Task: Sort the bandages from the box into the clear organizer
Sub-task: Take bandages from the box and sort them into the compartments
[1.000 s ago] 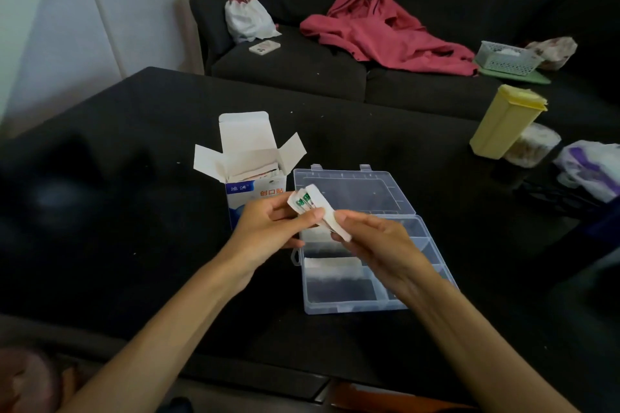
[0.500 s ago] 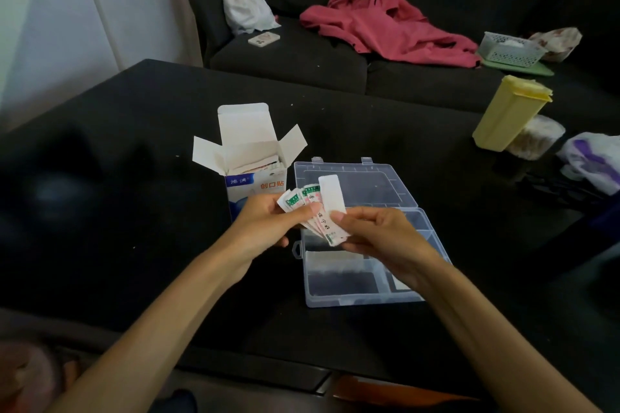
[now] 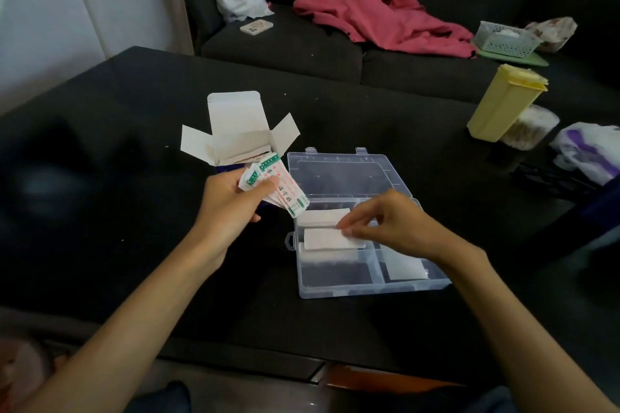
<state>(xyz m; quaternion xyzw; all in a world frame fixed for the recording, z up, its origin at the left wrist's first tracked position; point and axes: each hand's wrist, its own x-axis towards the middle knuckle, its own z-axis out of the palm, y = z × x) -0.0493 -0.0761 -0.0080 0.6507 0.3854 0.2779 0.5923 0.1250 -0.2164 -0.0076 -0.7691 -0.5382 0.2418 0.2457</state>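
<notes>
Progress: partway, by my reading. The clear organizer [image 3: 369, 285] already holds white strips in at least 3 of its compartments, while more bandages remain outside it.
Done: 1 white strip lies in the compartment nearest the lid, another in the one below it, and 1 more in the near right compartment.
Left: the fan of bandages [image 3: 278, 186] in hand must still go in, and the box [image 3: 241, 141] seems to hold more; a pink and white edge shows at its mouth.
Left hand [image 3: 231, 201]: fingers and thumb curled round the fan of bandages, held just left of the organizer, above the bench [image 3: 100, 245].
Right hand [image 3: 392, 221]: over the middle of the organizer, fingertips pinching the right end of 1 white bandage [image 3: 328, 238], which sits low over the left compartments; whether it already rests on the plastic I cannot tell.
Box: just left of and behind the organizer, upright, 4 flaps splayed open.
Organizer: flat on the bench, lid [image 3: 345, 174] folded back away from the person.
Materials: organizer is rigid see-through plastic with thin dividers and a small latch tab on its left side; box is thin white card, blue-printed outside; bandages are flat paper-wrapped rectangles, some plain white, some printed green and pink; bench top is dark and matt.
</notes>
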